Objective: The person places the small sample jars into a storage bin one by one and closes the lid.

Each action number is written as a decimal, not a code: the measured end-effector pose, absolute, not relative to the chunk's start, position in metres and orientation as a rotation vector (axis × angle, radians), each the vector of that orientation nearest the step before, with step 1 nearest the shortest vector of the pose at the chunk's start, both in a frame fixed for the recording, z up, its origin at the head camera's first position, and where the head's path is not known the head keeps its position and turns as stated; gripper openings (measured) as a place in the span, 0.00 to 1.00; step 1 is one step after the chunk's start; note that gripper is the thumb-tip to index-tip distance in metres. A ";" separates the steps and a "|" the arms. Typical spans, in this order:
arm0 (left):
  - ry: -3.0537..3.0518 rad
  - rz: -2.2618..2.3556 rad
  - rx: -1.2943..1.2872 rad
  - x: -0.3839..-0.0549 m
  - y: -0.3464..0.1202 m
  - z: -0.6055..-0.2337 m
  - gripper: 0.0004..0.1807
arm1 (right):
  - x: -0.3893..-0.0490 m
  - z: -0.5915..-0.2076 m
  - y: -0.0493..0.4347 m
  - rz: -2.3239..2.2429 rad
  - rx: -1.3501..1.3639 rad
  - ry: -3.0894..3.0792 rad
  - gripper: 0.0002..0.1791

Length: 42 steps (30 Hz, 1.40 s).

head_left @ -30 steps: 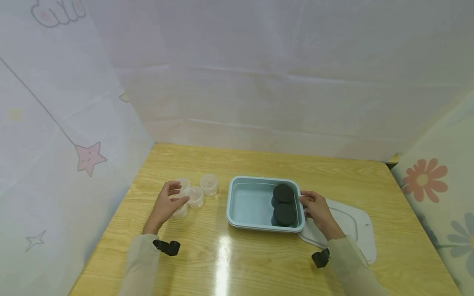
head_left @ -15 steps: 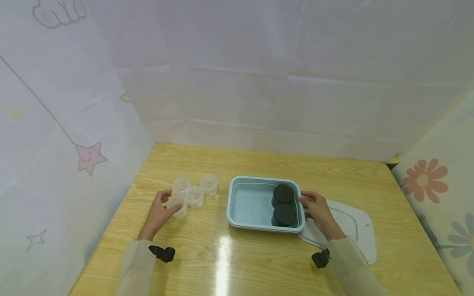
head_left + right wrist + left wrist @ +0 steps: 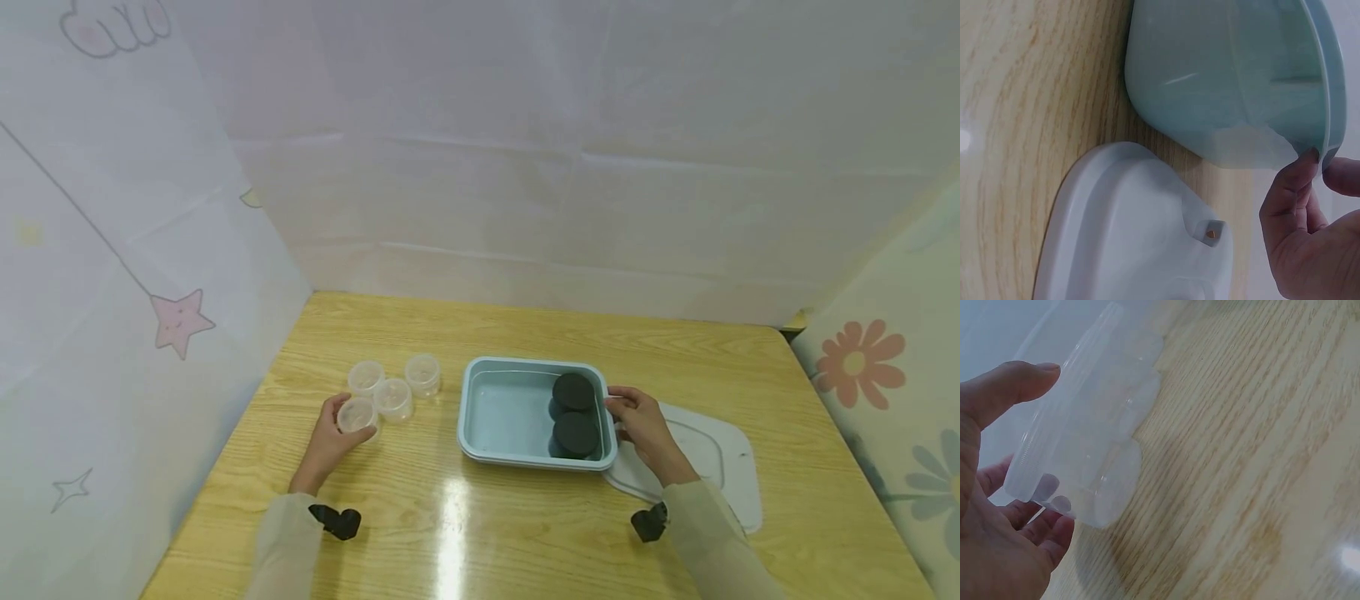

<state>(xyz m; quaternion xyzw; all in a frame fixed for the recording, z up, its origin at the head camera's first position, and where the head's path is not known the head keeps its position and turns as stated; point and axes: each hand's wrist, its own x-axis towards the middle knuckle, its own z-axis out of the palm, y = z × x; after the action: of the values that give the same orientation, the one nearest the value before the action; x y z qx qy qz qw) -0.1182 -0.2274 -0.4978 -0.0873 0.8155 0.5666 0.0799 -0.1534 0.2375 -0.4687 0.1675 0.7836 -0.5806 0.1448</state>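
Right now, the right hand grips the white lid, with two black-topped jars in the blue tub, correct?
Not the white lid: the right wrist view shows the right hand pinching the rim of the blue tub. Two black-topped jars do sit inside.

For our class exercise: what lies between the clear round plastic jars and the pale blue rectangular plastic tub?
Bare yellow wooden tabletop separates the jars from the tub in the head view.

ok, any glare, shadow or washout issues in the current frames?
Head: bright glare streak on the wooden tabletop, on the near side of the blue container; left wrist: clear plastic jars look washed out, outlines merging, plus a glare spot at the right edge; right wrist: glare spot clipped at the left edge, soft shadow between the blue container and white lid.
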 end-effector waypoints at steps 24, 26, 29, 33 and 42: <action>2.533 1.675 -0.258 -0.117 -0.225 -0.478 0.39 | -0.155 -0.469 0.238 -1.678 0.467 2.267 0.24; 2.533 1.678 -0.237 -0.118 -0.224 -0.473 0.39 | -0.155 -0.469 0.238 -1.679 0.472 2.265 0.24; 2.549 1.661 -0.220 -0.120 -0.222 -0.466 0.38 | -0.154 -0.470 0.238 -1.680 0.473 2.259 0.24; 2.554 1.652 -0.215 -0.122 -0.219 -0.460 0.38 | -0.152 -0.471 0.239 -1.683 0.466 2.256 0.24; 2.552 1.667 -0.164 -0.127 -0.210 -0.453 0.39 | -0.153 -0.469 0.238 -1.685 0.457 2.254 0.24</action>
<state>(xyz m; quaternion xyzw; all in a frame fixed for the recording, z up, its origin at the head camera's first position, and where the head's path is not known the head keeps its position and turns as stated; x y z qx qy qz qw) -0.1271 -0.2099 -0.4531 -0.0536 0.8353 0.5454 0.0444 -0.1527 0.2381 -0.4688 0.1586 0.7823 -0.5848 0.1447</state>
